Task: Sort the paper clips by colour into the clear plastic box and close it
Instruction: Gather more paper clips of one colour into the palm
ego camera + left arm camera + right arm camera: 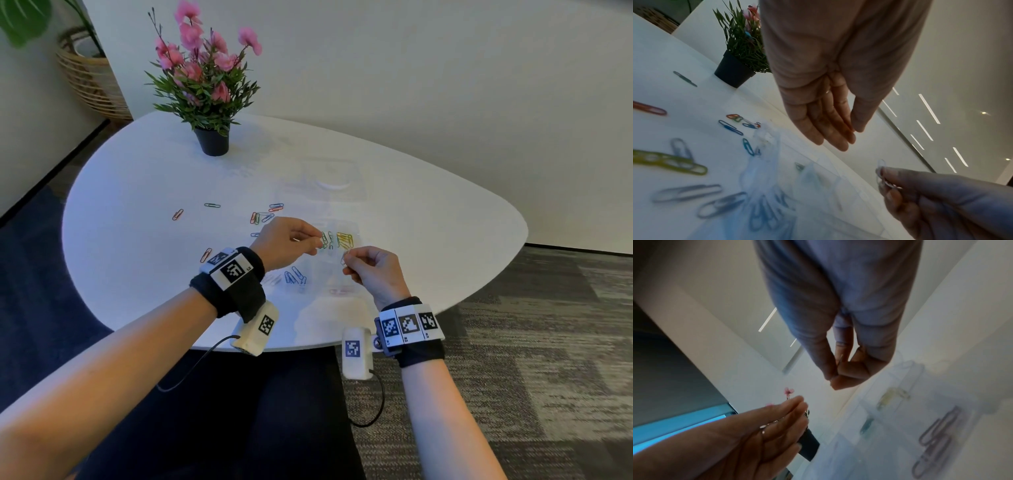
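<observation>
Your right hand (371,270), pinching a pale clip (344,257), hovers over the clear box (356,291), yellow compartment at twelve o'clock; left hand's (286,240) fingers lie straight.

A white rounded tabletop (428,212) carries a potted plant (209,102) at its far left, a clear box (329,260) near the front edge, and loose clips (263,216) in red, green and blue scattered left of the box.

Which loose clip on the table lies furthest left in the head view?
The orange clip lying alone far left, left of the green clip. The other loose ones cluster nearer the left hand.
</observation>
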Demonstrator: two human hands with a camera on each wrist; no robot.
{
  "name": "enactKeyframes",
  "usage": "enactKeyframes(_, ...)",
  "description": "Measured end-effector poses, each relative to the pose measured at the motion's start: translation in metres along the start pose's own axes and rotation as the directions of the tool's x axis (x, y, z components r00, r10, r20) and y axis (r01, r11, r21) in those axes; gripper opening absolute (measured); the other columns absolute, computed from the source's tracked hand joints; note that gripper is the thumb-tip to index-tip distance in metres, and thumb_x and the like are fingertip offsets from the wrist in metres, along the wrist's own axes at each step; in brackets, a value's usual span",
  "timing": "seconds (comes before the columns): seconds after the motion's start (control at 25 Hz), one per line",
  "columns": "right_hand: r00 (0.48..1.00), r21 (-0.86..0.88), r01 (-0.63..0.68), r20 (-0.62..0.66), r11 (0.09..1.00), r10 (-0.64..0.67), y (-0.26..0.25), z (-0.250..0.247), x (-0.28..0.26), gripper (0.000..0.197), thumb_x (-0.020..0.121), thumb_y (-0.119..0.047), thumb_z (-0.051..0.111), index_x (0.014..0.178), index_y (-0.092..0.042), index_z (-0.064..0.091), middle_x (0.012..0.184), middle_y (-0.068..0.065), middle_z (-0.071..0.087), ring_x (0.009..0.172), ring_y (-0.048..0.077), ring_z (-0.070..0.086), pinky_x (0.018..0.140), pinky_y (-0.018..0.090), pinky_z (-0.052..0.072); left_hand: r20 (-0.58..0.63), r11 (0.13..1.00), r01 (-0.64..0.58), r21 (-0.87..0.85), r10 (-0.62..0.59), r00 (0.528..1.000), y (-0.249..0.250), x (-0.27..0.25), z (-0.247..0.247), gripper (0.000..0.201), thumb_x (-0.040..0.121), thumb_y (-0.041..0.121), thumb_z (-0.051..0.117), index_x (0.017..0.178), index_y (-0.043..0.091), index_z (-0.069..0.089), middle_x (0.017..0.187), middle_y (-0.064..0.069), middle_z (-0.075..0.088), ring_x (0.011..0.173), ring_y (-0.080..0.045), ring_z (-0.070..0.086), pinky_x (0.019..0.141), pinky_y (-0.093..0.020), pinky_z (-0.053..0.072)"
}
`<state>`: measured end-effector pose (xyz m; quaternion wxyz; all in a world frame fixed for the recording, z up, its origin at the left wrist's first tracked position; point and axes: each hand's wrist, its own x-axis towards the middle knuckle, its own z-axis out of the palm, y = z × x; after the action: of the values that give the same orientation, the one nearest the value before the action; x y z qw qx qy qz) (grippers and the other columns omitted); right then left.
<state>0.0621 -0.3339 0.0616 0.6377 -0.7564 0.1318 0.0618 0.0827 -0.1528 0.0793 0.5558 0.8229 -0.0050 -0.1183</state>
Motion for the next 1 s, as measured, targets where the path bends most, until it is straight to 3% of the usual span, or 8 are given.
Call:
enactKeyframes(0.2,0.995,-0.274,0.078,-0.03,0.959,-0.09,0.007,0.0,0.007,0.012,0.081,-0.011,0.069,0.07,-0.017,0.068,0.062,0.0,0.066,0.062,0.017,0.064,0.073,0.034,0.055,-0.031,0.998,0.047,0.047,-0.046,0.998,-0.014,0.009,-0.014,0.015,0.087,0.019,0.065,0.1,0.014,0.068,0.097,-0.007,0.072,0.077,-0.009,0.068,0.068,-0.016,0.047)
enactKeyframes(0.36,0.984,-0.394,0.172,0.023,0.903,-0.178,0.003,0.013,0.005,0.003,0.081,-0.015,0.069,0.08,-0.014,0.072,0.072,0.003,0.069,0.075,0.021,0.067,0.08,0.03,0.054,-0.045,0.992,0.073,0.102,-0.069,0.997,-0.022,0.016,-0.018,0.018,0.086,0.019,0.065,0.103,0.012,0.068,0.102,-0.008,0.072,0.081,-0.015,0.067,0.069,-0.014,0.046)
enactKeyframes(0.52,0.972,-0.451,0.228,0.059,0.863,-0.226,0.002,0.024,0.005,0.011,0.082,-0.014,0.069,0.089,-0.009,0.075,0.089,0.008,0.074,0.077,0.019,0.066,0.083,0.027,0.054,-0.106,0.969,0.052,0.242,-0.027,0.994,-0.019,0.022,-0.019,0.019,0.086,0.02,0.065,0.103,0.013,0.07,0.103,-0.006,0.072,0.091,-0.016,0.066,0.09,-0.025,0.049)
enactKeyframes(0.6,0.968,-0.476,0.245,0.073,0.845,-0.239,0.001,0.023,0.004,0.016,0.083,-0.015,0.068,0.097,-0.008,0.074,0.095,0.008,0.074,0.076,0.016,0.066,0.082,0.023,0.052,-0.102,0.935,0.013,0.355,0.024,0.994,-0.013,0.028,-0.018,0.018,0.087,0.021,0.062,0.103,0.016,0.07,0.104,-0.003,0.072,0.096,-0.013,0.064,0.093,-0.021,0.044)
enactKeyframes(0.68,0.964,-0.481,0.248,0.037,0.841,-0.264,0.001,0.017,0.003,0.019,0.085,-0.016,0.066,0.101,-0.009,0.073,0.1,0.007,0.074,0.077,0.016,0.066,0.081,0.02,0.049,-0.033,0.89,-0.052,0.454,0.076,0.997,-0.005,0.036,-0.015,0.02,0.09,0.018,0.057,0.105,0.015,0.07,0.108,-0.003,0.07,0.099,-0.013,0.063,0.088,-0.017,0.042)
enactKeyframes(0.76,0.954,-0.509,0.245,-0.026,0.825,-0.299,0.002,0.008,0.003,0.02,0.087,-0.014,0.063,0.103,-0.009,0.073,0.103,0.007,0.073,0.079,0.017,0.064,0.081,0.021,0.047,0.102,0.809,-0.131,0.573,0.088,0.991,0.001,0.046,-0.008,0.026,0.094,0.015,0.048,0.11,0.016,0.068,0.116,-0.004,0.067,0.107,-0.018,0.062,0.093,-0.024,0.045)
enactKeyframes(0.88,0.942,-0.619,0.252,-0.02,0.744,-0.335,0.009,-0.003,0.01,0.022,0.088,-0.01,0.058,0.105,-0.007,0.071,0.106,0.01,0.072,0.093,0.027,0.065,0.089,0.034,0.051,0.251,0.674,-0.2,0.711,0.022,0.968,0.003,0.06,0.003,0.036,0.096,0.012,0.037,0.118,0.024,0.064,0.131,-0.003,0.058,0.116,-0.024,0.056,0.097,-0.035,0.046)
enactKeyframes(1.0,0.934,-0.718,0.274,0.039,0.64,-0.356,0.009,-0.007,0.024,0.024,0.088,-0.009,0.056,0.107,-0.01,0.071,0.107,0.01,0.072,0.1,0.03,0.061,0.088,0.039,0.051,0.274,0.583,-0.22,0.782,-0.005,0.962,0.005,0.067,0.006,0.041,0.094,0.01,0.036,0.117,0.032,0.061,0.134,-0.001,0.054,0.115,-0.024,0.055,0.092,-0.034,0.045)
